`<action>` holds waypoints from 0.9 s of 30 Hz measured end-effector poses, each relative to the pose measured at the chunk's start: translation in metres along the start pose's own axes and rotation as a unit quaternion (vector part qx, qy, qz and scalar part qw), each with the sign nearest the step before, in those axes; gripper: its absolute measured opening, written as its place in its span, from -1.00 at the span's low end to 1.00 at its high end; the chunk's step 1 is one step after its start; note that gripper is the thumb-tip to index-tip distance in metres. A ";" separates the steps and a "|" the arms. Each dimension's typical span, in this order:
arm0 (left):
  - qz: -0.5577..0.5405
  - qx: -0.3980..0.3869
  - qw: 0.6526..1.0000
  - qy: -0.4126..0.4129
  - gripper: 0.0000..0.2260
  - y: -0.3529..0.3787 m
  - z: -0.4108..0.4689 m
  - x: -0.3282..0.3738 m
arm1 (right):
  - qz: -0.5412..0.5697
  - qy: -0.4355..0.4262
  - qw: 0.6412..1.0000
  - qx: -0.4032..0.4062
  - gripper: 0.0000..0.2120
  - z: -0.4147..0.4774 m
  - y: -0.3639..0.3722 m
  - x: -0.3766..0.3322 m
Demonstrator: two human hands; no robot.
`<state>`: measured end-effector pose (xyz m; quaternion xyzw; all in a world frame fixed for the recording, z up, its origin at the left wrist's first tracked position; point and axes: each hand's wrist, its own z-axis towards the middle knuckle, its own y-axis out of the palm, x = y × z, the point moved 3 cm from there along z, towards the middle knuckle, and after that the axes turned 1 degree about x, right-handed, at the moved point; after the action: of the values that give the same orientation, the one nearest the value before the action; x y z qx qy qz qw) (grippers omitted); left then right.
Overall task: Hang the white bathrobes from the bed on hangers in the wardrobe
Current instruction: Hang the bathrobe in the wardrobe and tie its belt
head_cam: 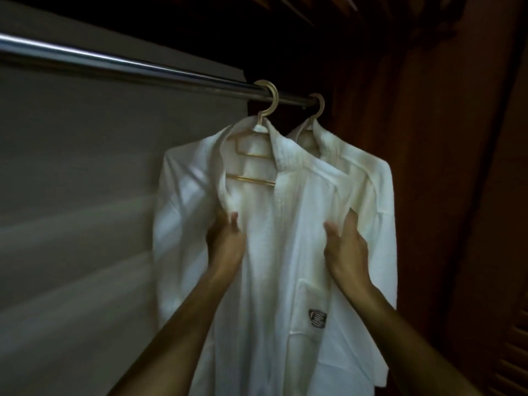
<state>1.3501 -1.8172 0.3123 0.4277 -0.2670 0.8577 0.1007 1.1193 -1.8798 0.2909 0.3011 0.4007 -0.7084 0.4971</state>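
Front bathrobe [274,261] on its hanger [267,110], just above the hands; second bathrobe [368,178] behind-right. Left hand [225,241] grips the lapel [225,178], right hand [347,250] lies open on the cloth. Risk: uneven downward tug tilts hanger, shoulder slips off.

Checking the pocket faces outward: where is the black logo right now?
In the head view, the black logo sits lower right, on the pocket of the front bathrobe, just below the right hand.
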 end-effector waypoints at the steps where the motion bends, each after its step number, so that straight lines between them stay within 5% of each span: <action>1: 0.005 -0.001 1.000 0.019 -0.63 0.006 -0.005 0.012 | -0.010 -0.003 1.000 -0.002 -0.51 0.003 0.003 -0.005; 6: 0.019 -0.005 0.996 0.082 -0.70 0.019 -0.031 0.023 | 0.015 -0.015 1.000 0.013 -0.67 0.012 -0.003 -0.014; 10: 0.014 -0.083 0.996 0.039 -0.67 -0.006 -0.013 -0.015 | -0.058 -0.045 0.994 0.076 -0.37 0.030 -0.037 -0.015; 14: -0.073 0.069 0.987 0.122 -0.71 -0.068 0.023 0.023 | -0.131 -0.218 0.952 0.169 -0.51 0.052 -0.063 -0.077; 17: -0.012 0.153 0.966 0.207 -0.70 -0.096 0.074 0.060 | -0.174 -0.340 0.923 0.055 -0.65 0.069 -0.047 -0.121; 20: 0.117 0.052 0.979 0.159 -0.64 -0.097 0.122 0.060 | -0.200 -0.368 0.906 -0.062 -0.59 0.085 -0.024 -0.145; 24: -0.047 -0.114 0.990 0.074 -0.56 -0.084 0.131 0.037 | -0.257 -0.402 0.878 -0.042 -0.46 0.098 -0.003 -0.153; 27: -0.128 -0.116 0.982 0.071 -0.59 -0.080 0.135 0.026 | -0.234 -0.432 0.871 -0.010 -0.72 0.103 0.011 -0.167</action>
<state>1.4580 -1.8247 0.4284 0.3819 -0.2994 0.8292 0.2774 1.1814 -1.8937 0.4765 -0.1433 0.2118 -0.8593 0.4430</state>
